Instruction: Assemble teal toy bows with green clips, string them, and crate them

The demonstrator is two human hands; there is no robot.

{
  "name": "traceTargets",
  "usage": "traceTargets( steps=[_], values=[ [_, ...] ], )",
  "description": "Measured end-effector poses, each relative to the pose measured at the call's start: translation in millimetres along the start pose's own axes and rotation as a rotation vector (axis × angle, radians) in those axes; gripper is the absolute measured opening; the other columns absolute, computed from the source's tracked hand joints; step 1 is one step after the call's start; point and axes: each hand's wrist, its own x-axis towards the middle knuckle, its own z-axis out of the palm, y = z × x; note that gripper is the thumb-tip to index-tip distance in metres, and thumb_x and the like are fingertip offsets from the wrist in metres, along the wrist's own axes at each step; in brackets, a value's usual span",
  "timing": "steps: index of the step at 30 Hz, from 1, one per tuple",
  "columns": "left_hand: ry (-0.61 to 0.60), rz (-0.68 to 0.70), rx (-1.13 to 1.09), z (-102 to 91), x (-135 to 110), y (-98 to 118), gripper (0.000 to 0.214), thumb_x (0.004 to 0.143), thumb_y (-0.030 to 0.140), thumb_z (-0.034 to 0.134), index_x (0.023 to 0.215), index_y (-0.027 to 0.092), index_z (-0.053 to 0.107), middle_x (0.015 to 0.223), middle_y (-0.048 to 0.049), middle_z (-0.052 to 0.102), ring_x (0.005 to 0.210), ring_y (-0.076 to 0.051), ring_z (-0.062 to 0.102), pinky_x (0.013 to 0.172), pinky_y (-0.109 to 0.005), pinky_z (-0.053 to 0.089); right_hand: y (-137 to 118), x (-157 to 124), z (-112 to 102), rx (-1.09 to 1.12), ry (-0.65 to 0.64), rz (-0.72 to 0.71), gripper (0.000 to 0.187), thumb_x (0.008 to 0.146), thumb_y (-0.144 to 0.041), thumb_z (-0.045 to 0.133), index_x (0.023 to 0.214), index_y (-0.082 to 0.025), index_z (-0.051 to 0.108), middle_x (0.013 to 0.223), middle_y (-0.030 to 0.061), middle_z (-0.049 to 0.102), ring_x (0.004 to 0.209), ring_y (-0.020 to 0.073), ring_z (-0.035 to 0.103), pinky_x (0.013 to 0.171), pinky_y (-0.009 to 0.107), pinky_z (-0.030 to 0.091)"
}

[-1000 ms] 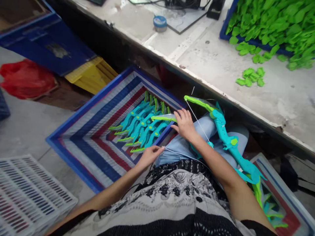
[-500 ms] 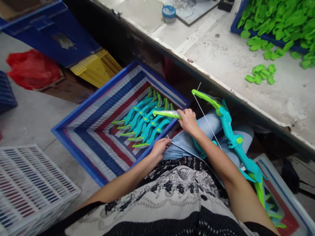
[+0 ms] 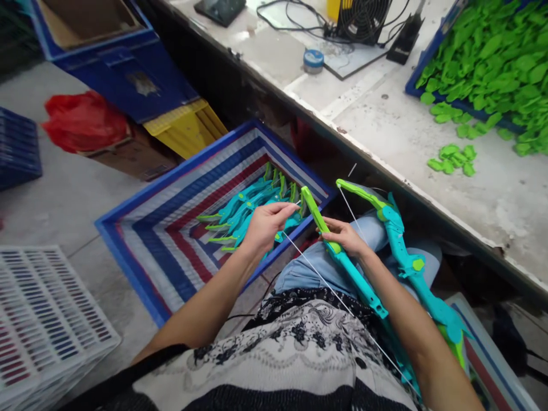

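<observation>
My right hand (image 3: pixel 347 238) grips a teal toy bow (image 3: pixel 342 262) just below its green tip, which points up over my lap. My left hand (image 3: pixel 266 224) pinches a thin white string (image 3: pixel 317 274) close to that tip; the string runs down along the bow toward my waist. A second strung teal and green bow (image 3: pixel 400 251) lies across my right knee. Left of my knees, a blue striped crate (image 3: pixel 171 222) holds several finished teal bows (image 3: pixel 244 214).
A worn white workbench (image 3: pixel 385 131) runs across the top right, with a blue bin of green plastic pieces (image 3: pixel 488 51), a few loose ones (image 3: pixel 454 158), a tape roll (image 3: pixel 313 60) and a fan. A white crate (image 3: pixel 38 319), red bag (image 3: pixel 81 120) and blue box sit on the floor.
My right hand swung the bow from lying level over the crate to tip-up on my lap. My left hand rose from my thigh to the tip, pulling the string with it.
</observation>
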Motion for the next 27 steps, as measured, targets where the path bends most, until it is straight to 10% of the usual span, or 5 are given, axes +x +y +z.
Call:
traceTargets(
  steps=[9, 27],
  values=[
    [-0.013, 0.233, 0.28, 9.6, 16, 7, 0.021, 0.068, 0.037, 0.074, 0.075, 0.017, 0.078, 0.068, -0.0024, 0.071, 0.06, -0.012, 0.054, 0.057, -0.025, 0.042, -7, -3, 4, 0.03, -0.003, 0.004, 0.059, 0.06, -0.026, 0.084, 0.117, -0.025, 0.069, 0.095, 0.0008, 0.073, 0.073, 0.0122, 0.065, 0.078, 0.03, 0.053],
    [-0.145, 0.314, 0.45, 2.6, 19, 17, 0.023, 0.074, 0.036, 0.067, 0.076, 0.016, 0.076, 0.063, -0.0015, 0.065, 0.058, -0.012, 0.053, 0.055, -0.025, 0.039, -6, -5, 6, 0.057, 0.019, -0.002, 0.057, 0.058, -0.027, 0.085, 0.114, -0.025, 0.07, 0.095, 0.001, 0.073, 0.075, 0.0125, 0.064, 0.08, 0.032, 0.053]
  ],
)
